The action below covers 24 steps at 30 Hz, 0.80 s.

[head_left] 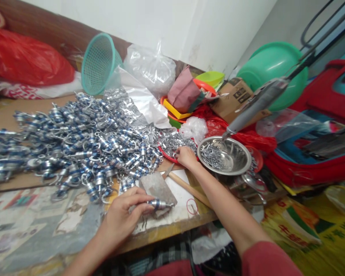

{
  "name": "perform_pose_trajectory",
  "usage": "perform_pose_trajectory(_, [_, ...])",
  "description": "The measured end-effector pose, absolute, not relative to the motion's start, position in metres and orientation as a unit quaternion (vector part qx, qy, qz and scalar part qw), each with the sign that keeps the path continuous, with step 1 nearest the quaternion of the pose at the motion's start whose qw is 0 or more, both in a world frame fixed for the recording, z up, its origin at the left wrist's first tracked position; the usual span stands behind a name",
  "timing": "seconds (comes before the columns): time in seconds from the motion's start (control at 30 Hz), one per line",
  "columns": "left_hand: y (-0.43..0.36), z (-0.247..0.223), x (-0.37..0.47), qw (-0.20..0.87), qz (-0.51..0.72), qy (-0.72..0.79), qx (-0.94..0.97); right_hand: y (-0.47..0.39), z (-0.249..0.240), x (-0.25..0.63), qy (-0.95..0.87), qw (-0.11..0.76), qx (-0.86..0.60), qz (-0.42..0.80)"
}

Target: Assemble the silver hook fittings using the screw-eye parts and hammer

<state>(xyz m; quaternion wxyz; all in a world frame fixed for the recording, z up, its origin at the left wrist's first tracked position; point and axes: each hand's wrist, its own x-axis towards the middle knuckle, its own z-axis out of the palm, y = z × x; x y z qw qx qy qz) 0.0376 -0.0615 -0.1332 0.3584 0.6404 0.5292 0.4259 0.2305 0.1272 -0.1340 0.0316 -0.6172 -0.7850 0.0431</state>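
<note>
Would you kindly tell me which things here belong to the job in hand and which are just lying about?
Likely in the job:
blue-and-silver part in left hand;
metal pieces at right hand;
grey block.

Likely lying about:
teal basket;
cardboard box.

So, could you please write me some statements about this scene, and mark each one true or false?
1. The left hand holds a blue and silver part. True.
2. The steel bowl has thin metal pieces in it. True.
3. The right hand is inside the steel bowl. False: it is at the red tray, beside the bowl.
4. The pile of blue and silver parts lies to the right of the steel bowl. False: it lies to the left in the picture.
5. The wooden handle is in neither hand. True.
6. The mesh basket stands upright. False: it is tilted onto its side.
</note>
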Motion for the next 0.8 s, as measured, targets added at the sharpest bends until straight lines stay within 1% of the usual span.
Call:
perform_pose_trajectory(0.17, [-0.062, -0.131, 0.04, 0.355, 0.431, 0.524, 0.643, 0.127, -0.134, 0.231, -0.79, 0.066, -0.608, 0.045])
perform_pose_trajectory(0.27, [-0.063, -0.131, 0.04, 0.357, 0.43, 0.529, 0.639, 0.123, -0.13, 0.239, -0.789, 0.105, -0.604, 0.039])
perform_pose_trajectory(0.37, [-0.064, -0.133, 0.04, 0.348, 0.44, 0.55, 0.619, 0.101, -0.12, 0.24, -0.8, 0.147, -0.58, 0.042])
perform_pose_trajectory(0.43, [-0.066, -0.135, 0.04, 0.341, 0.448, 0.566, 0.602, 0.073, -0.112, 0.236, -0.824, 0.159, -0.54, 0.062])
perform_pose_trajectory(0.5, [-0.066, -0.137, 0.04, 0.329, 0.456, 0.565, 0.604, 0.04, -0.102, 0.229, -0.867, 0.151, -0.468, 0.081])
perform_pose_trajectory(0.53, [-0.066, -0.137, 0.04, 0.317, 0.46, 0.56, 0.613, 0.024, -0.096, 0.225, -0.902, 0.137, -0.403, 0.076])
perform_pose_trajectory(0.63, [-0.064, -0.136, 0.04, 0.262, 0.466, 0.539, 0.651, -0.012, -0.082, 0.215, -0.951, 0.098, -0.291, 0.017])
perform_pose_trajectory(0.8, [-0.063, -0.132, 0.042, 0.202, 0.473, 0.508, 0.691, -0.027, -0.073, 0.211, -0.964, 0.084, -0.248, -0.049])
